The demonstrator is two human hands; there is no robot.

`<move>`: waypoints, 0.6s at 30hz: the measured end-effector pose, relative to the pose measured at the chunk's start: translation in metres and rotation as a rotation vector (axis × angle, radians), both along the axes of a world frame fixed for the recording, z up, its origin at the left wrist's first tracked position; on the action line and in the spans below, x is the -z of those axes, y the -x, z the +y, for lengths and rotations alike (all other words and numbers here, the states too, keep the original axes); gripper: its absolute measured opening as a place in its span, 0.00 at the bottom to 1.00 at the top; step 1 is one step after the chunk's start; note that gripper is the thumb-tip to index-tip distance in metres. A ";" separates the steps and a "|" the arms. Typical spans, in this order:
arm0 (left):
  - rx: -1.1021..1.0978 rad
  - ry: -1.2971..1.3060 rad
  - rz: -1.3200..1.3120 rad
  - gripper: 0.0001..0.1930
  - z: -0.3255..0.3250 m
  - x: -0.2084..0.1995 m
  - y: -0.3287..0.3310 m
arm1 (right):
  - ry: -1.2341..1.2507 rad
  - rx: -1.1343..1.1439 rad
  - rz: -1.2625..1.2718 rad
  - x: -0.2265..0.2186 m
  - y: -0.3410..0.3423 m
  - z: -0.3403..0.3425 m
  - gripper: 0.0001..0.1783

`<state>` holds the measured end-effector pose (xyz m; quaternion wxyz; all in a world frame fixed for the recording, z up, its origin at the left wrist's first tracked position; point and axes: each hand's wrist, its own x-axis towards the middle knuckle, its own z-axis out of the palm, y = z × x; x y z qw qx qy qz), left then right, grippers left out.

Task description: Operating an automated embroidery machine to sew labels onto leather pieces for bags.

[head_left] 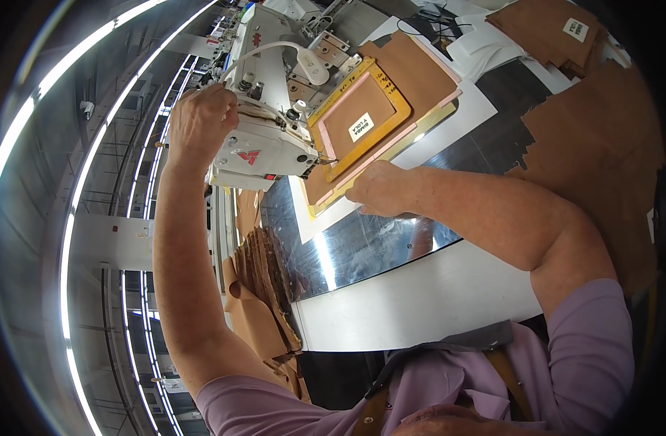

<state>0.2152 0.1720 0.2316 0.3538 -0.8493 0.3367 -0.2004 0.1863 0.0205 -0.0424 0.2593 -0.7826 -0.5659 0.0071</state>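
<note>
A white sewing machine head point(249, 149) stands at the upper left, its needle end over a yellow clamp frame point(402, 109). Inside the frame lies a brown leather-like panel point(340, 120) with a white printed label point(360, 127), bordered by a pink strip. My left hand point(202, 120) is raised beside the machine head, its fingers curled together; anything between them is hidden. At the frame's near edge, my right hand point(382, 189) rests low with its fingers bent inward, close to the needle area. What its fingertips hold, if anything, is out of sight.
A small lamp point(313, 67) on a bent arm hangs over the frame. Stacked brown pieces point(547, 33) lie at the far right, with a large brown sheet point(594, 138) nearer. More brown pieces point(253, 291) hang left of the shiny metal table plate point(347, 254).
</note>
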 end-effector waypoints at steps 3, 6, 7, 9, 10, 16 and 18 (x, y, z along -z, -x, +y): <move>-0.097 0.106 -0.002 0.03 0.001 -0.001 0.009 | 0.000 0.012 0.000 0.000 0.001 -0.001 0.17; -0.076 0.076 -0.025 0.04 0.007 -0.002 0.011 | 0.015 0.013 0.000 -0.002 0.002 -0.002 0.17; -0.015 0.025 -0.033 0.04 0.010 -0.002 0.011 | 0.015 0.012 -0.002 -0.003 0.003 -0.003 0.17; -0.003 -0.030 -0.045 0.05 0.011 0.001 0.009 | 0.015 0.012 0.012 -0.003 0.003 -0.003 0.17; 0.010 -0.086 -0.056 0.05 0.011 0.002 0.007 | 0.016 0.012 0.012 -0.003 0.003 -0.003 0.17; -0.011 -0.254 -0.063 0.03 0.007 0.004 0.001 | 0.016 0.015 0.005 -0.002 0.002 -0.001 0.17; -0.016 -0.323 -0.067 0.04 -0.001 0.004 0.002 | 0.005 0.013 -0.002 0.000 0.001 0.000 0.17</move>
